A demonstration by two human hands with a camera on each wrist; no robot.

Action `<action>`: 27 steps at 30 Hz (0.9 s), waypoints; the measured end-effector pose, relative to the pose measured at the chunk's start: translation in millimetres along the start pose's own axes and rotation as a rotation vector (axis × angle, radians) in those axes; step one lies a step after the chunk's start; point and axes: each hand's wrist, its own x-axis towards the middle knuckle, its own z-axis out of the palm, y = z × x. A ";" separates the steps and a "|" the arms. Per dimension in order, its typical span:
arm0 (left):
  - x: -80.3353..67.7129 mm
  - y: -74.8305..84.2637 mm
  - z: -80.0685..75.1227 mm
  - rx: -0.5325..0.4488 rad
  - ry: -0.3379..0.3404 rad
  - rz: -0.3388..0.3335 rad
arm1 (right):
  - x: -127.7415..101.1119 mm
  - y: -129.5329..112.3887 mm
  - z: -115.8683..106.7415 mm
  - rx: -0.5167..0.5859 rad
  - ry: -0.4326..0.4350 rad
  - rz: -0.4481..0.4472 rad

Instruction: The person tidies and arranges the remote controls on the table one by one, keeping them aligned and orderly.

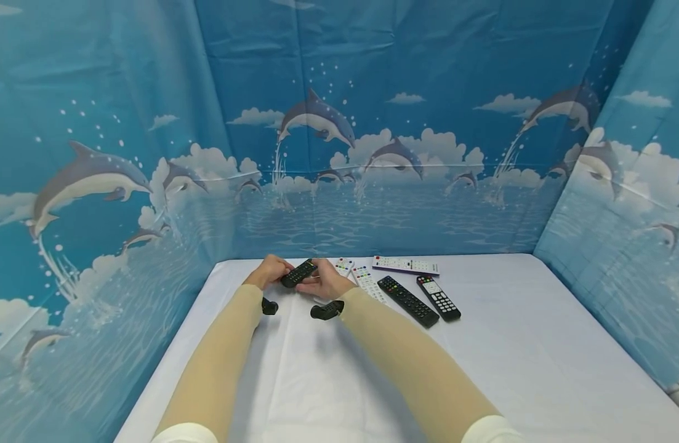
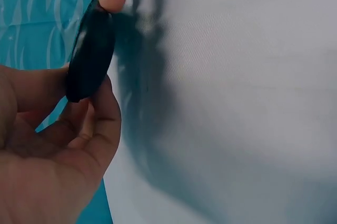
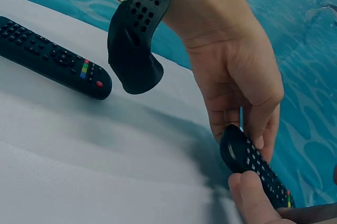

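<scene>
Both hands — left hand (image 1: 268,271), right hand (image 1: 327,284) — pinch black remote (image 1: 298,273) above desk (image 1: 538,344); keep grip firm, remote level, w/ fingers off buttons.

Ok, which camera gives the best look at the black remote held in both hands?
The right wrist view: the black plastic remote shows its buttons close up. The head view shows the whole remote, small, between both hands. The left wrist view shows only its dark edge.
</scene>
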 end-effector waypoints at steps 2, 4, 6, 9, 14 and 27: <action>-3.6 -1.7 -2.6 -0.024 -0.003 0.000 | -1.6 -0.8 0.7 -0.022 -0.008 0.009; -8.4 -3.2 -5.5 -0.046 -0.010 0.000 | -2.5 -1.3 2.0 -0.048 -0.011 0.018; -11.7 -4.5 -8.1 -0.071 -0.021 -0.008 | -3.5 -1.4 3.5 -0.079 -0.003 0.026; -12.3 -6.1 -10.4 -0.094 -0.033 -0.031 | -4.8 -1.2 5.1 -0.126 0.017 0.031; -15.8 -7.6 -14.4 -0.167 -0.047 -0.034 | -6.7 -0.5 8.2 -0.264 0.051 -0.004; -33.1 3.7 -14.8 -0.322 -0.054 0.034 | -9.5 0.6 11.0 -0.451 0.148 -0.215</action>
